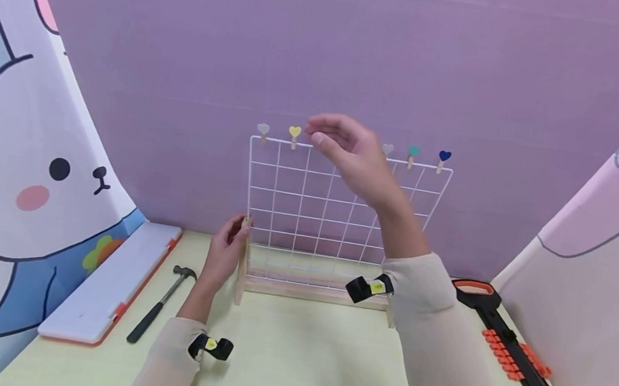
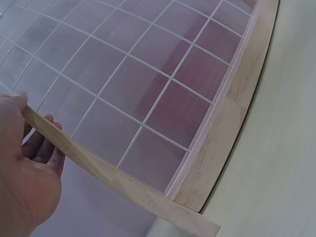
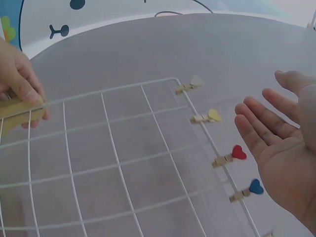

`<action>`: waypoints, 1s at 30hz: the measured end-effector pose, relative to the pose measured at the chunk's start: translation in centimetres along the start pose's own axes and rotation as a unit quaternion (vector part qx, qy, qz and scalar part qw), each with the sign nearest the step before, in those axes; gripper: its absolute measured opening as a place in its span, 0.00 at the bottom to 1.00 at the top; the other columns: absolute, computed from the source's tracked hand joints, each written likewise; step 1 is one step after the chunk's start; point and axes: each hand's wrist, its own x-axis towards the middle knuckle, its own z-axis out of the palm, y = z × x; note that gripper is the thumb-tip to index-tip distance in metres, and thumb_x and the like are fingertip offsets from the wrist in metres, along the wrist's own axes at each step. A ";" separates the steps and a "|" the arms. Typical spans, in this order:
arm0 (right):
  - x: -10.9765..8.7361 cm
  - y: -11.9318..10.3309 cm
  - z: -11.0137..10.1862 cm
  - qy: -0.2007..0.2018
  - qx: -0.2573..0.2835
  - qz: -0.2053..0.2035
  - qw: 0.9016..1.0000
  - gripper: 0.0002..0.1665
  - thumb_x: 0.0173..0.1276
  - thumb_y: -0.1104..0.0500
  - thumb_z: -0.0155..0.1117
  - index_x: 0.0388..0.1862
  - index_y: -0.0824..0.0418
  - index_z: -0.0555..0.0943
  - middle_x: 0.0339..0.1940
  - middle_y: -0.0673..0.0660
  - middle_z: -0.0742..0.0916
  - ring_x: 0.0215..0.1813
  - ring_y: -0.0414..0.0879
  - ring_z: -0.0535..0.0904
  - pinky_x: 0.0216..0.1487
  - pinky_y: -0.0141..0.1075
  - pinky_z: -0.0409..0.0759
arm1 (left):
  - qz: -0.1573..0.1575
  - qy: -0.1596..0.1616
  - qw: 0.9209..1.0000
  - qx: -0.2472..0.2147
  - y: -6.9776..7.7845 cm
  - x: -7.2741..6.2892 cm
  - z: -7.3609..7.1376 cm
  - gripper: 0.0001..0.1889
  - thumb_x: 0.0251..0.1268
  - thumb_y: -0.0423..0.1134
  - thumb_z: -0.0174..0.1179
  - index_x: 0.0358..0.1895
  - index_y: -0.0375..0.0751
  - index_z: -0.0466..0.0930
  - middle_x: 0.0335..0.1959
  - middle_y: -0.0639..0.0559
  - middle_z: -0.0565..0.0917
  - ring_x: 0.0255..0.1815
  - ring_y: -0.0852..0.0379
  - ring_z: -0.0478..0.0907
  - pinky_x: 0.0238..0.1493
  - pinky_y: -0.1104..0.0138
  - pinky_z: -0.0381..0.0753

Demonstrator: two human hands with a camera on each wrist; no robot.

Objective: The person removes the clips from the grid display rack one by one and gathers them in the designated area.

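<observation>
A white wire grid stands upright on a wooden base. My left hand grips its left wooden post, thumb on one side and fingers on the other. Along the top wire sit several small wooden clothespins with hearts, among them yellow, teal and dark blue. My right hand is raised at the top wire, fingers lightly bent and holding nothing. It hides some clips in the head view; the right wrist view shows a red heart clothespin and a blue one beside it.
To the left lie a flat white case with orange edging and a hammer. A long black tool with orange parts lies at the right. A purple backdrop rises behind the grid.
</observation>
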 end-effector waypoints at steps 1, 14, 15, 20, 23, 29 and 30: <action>0.2 0.0 0.2 0.000 0.003 0.000 1.000 0.19 0.78 0.63 0.60 0.64 0.67 0.79 0.61 0.66 0.86 0.65 0.56 0.82 0.69 0.38 0.79 | 0.000 0.000 1.000 0.000 0.0 0.0 0.0 0.24 0.83 0.47 0.51 0.74 0.43 0.69 0.68 0.41 0.80 0.61 0.54 0.76 0.57 0.80 0.76; 2.9 0.5 1.7 0.034 0.033 0.004 0.999 0.19 0.78 0.62 0.60 0.63 0.69 0.78 0.62 0.69 0.85 0.63 0.51 0.83 0.68 0.37 0.79 | -0.010 0.001 1.000 0.014 -0.2 0.1 0.3 0.25 0.82 0.49 0.52 0.75 0.46 0.69 0.68 0.43 0.80 0.62 0.51 0.76 0.62 0.68 0.79; 3.2 0.5 1.8 0.039 0.035 0.003 0.999 0.18 0.78 0.62 0.60 0.62 0.69 0.79 0.61 0.69 0.85 0.63 0.52 0.83 0.68 0.37 0.79 | -0.012 0.001 1.000 0.014 -0.2 0.0 0.3 0.25 0.82 0.50 0.52 0.75 0.46 0.69 0.68 0.44 0.80 0.62 0.52 0.76 0.62 0.69 0.79; 4.3 0.3 2.0 0.048 0.035 -0.003 0.998 0.18 0.78 0.63 0.60 0.61 0.70 0.79 0.60 0.68 0.86 0.63 0.52 0.83 0.67 0.35 0.79 | -0.010 -0.003 1.000 0.009 -0.3 0.0 0.2 0.25 0.82 0.50 0.52 0.74 0.46 0.70 0.69 0.44 0.80 0.64 0.51 0.76 0.61 0.72 0.77; 4.7 0.0 2.3 0.041 0.026 0.001 0.999 0.18 0.77 0.63 0.61 0.62 0.69 0.79 0.60 0.66 0.86 0.62 0.47 0.84 0.66 0.34 0.79 | -0.009 -0.002 1.000 0.006 -0.2 0.1 0.3 0.24 0.82 0.49 0.52 0.74 0.45 0.70 0.69 0.44 0.80 0.64 0.52 0.76 0.61 0.74 0.77; 5.7 -0.1 2.7 0.036 0.014 0.003 0.999 0.18 0.76 0.63 0.63 0.60 0.70 0.80 0.55 0.64 0.88 0.58 0.47 0.85 0.63 0.34 0.80 | -0.005 -0.004 1.000 -0.002 0.0 0.0 0.4 0.23 0.82 0.46 0.52 0.74 0.44 0.70 0.68 0.43 0.80 0.62 0.57 0.76 0.58 0.79 0.76; 5.8 -0.1 2.8 0.035 0.015 0.006 0.999 0.18 0.75 0.64 0.64 0.60 0.70 0.80 0.55 0.63 0.88 0.58 0.47 0.85 0.63 0.33 0.80 | -0.004 -0.004 1.000 -0.003 0.1 -0.1 0.4 0.23 0.82 0.46 0.52 0.74 0.44 0.71 0.68 0.43 0.80 0.62 0.57 0.76 0.58 0.79 0.75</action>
